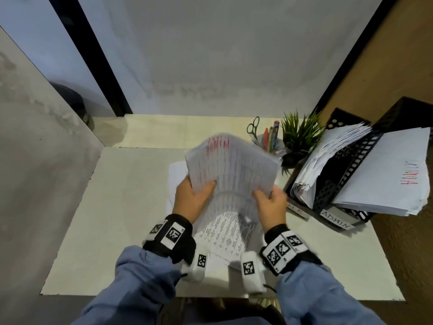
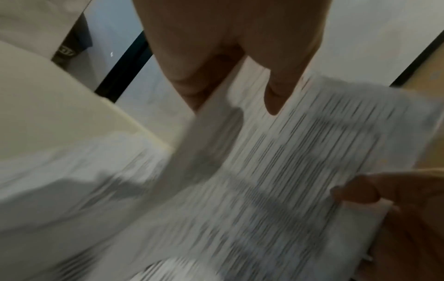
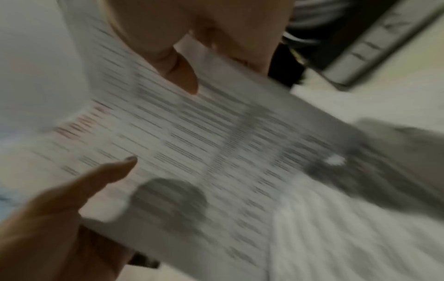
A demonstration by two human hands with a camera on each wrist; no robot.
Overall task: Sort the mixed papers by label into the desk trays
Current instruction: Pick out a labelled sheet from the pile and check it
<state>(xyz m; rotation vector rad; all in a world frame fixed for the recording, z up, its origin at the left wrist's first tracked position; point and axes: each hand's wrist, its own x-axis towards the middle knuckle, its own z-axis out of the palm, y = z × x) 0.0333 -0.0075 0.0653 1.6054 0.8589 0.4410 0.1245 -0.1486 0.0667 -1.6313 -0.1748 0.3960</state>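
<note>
Both forearms, in blue sleeves with black wrist bands carrying square-patterned markers, are reaching forward over the pale counter [image 1: 121, 207], the hands raised side by side. The left hand [image 1: 191, 200] is gripping the lower left edge of a thin printed sheet [image 1: 234, 170], thumb lying across its face and fingers curled behind. The right hand [image 1: 271, 205] is pinching the lower right edge of the same sheet, thumb on top. The sheet is bowing upward between them, its far end lifted clear of the counter and marked "ADMIN" in red letters. Motion blur is smearing the lines of print, so whether the hands are holding one leaf or several is hard to say.

In the left wrist view the left fingers [image 2: 276, 91] are closing on the paper's edge with the thumb of the other hand at its far corner. The right wrist view is showing the right thumb [image 3: 182, 74] pressing on the sheet while the left thumb is lying along the opposite side.

Under the hands, a flat stack [image 1: 225, 231] of printed papers is lying on the counter. At the right, black perforated trays [image 1: 346, 174] are standing tilted and stuffed with white papers; one front label is reading "ADMIN". Just beyond them a small spiky green plant [image 1: 300, 134] is standing beside a holder [image 1: 269, 141] of pens and scissors.
</note>
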